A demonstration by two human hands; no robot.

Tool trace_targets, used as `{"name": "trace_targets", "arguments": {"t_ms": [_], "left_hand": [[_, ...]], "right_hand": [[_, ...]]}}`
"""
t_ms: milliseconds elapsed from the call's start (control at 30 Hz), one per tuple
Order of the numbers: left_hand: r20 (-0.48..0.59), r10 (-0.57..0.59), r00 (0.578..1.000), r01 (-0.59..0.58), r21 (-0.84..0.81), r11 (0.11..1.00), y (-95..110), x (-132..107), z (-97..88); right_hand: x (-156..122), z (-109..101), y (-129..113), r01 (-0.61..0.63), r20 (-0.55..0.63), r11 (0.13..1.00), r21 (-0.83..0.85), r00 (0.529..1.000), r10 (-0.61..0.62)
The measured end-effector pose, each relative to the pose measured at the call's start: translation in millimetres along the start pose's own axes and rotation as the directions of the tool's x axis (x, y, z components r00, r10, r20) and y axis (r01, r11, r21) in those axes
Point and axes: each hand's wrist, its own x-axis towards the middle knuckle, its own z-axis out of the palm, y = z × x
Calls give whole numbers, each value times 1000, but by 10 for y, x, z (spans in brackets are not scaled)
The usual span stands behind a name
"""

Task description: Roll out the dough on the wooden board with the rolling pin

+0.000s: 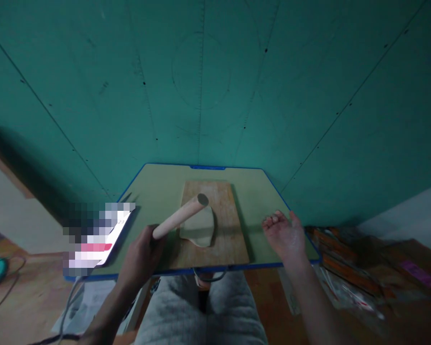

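Observation:
My left hand (141, 256) is closed round the near end of a wooden rolling pin (181, 216), which tilts up and away over a flattened piece of pale dough (200, 229). The dough lies on a wooden board (224, 239) in the middle of a small green table with a blue rim (158, 184). My right hand (283, 232) hovers palm up at the table's right edge, fingers loosely curled, holding nothing. It is apart from the board and the dough.
A blurred-out flat object (96, 237) lies on the table's left part. A teal wall (215, 81) rises right behind the table. Papers and cables lie on the floor at the left (7, 275), packets and orange things at the right (348, 266). My knees sit under the table.

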Motion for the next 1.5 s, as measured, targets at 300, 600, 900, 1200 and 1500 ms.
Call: {"name": "trace_targets", "arguments": {"t_ms": [300, 600, 900, 1200, 1500], "left_hand": [[27, 12, 1000, -13, 22, 1000, -47, -11, 17], [60, 85, 995, -89, 79, 993, -95, -11, 36], [241, 256, 936, -304, 193, 933, 145, 80, -67], [358, 386, 850, -484, 244, 840, 356, 110, -209], [-229, -35, 973, 108, 315, 943, -333, 334, -848]], "right_hand": [[-139, 147, -155, -195, 149, 969, 154, 974, 172], [-173, 325, -375, -110, 103, 991, -82, 988, 118], [-133, 491, -319, 105, 252, 858, -502, 967, 29], [-250, 789, -56, 620, 611, 151, -770, 784, -108], [-162, 554, 95, 529, 523, 128, -839, 849, -78]]}}
